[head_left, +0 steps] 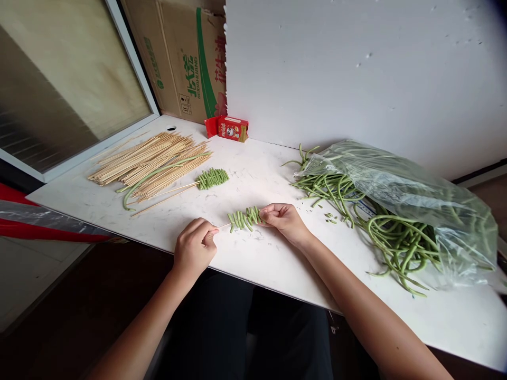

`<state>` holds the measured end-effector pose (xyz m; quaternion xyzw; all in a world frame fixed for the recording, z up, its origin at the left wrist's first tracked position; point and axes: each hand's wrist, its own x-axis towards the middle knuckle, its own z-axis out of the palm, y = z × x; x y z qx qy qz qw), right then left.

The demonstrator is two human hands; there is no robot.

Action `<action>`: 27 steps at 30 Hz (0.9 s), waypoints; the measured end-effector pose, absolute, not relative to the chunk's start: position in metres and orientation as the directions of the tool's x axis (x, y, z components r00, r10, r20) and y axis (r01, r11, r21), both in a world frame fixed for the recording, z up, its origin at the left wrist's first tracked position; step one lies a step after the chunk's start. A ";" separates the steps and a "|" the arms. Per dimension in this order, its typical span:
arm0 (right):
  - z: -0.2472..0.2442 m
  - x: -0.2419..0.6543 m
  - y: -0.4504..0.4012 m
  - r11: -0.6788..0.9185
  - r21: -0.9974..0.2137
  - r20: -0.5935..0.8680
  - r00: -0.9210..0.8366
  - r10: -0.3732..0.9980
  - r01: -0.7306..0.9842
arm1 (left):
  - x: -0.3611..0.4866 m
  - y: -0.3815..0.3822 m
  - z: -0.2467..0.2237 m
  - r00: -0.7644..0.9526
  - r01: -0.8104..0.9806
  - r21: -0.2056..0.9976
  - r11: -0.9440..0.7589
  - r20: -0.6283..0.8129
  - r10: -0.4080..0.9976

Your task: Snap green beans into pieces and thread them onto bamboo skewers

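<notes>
My left hand is closed around the bare end of a thin wooden skewer. Short cut pieces of green bean are threaded crosswise along the skewer, some tilted. At its far end, my right hand pinches the last bean pieces between thumb and fingers. Beyond my left hand, finished-looking skewers of bean pieces lie on the table next to a large pile of bare skewers. One long bean rests across that pile.
A clear plastic bag of long green beans spills onto the right of the white table. A small red box stands at the back, before a cardboard carton. A white panel rises behind; bean scraps lie near the bag.
</notes>
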<state>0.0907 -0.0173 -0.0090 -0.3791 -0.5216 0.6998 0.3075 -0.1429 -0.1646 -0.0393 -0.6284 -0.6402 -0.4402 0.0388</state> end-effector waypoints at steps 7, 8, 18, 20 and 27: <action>-0.011 0.089 -0.019 -0.269 -0.963 -0.214 -0.514 0.831 -0.034 | -0.142 -0.165 -0.039 -0.230 0.823 0.540 -0.177 0.601 0.766; -0.010 0.089 -0.018 -0.261 -0.965 -0.209 -0.519 0.829 -0.027 | -0.143 -0.165 -0.039 -0.235 0.822 0.543 -0.173 0.599 0.766; -0.005 0.101 -0.001 -0.192 -0.975 -0.136 -0.385 0.913 -0.112 | -0.142 -0.164 -0.040 -0.276 0.822 0.557 -0.119 0.572 0.772; -0.006 0.103 0.003 -0.138 -0.983 -0.091 -0.338 0.937 -0.117 | -0.141 -0.164 -0.039 -0.285 0.827 0.554 -0.099 0.565 0.775; -0.006 0.109 0.011 -0.087 -0.994 -0.066 -0.256 0.964 -0.072 | -0.143 -0.162 -0.038 -0.273 0.867 0.494 -0.066 0.582 0.766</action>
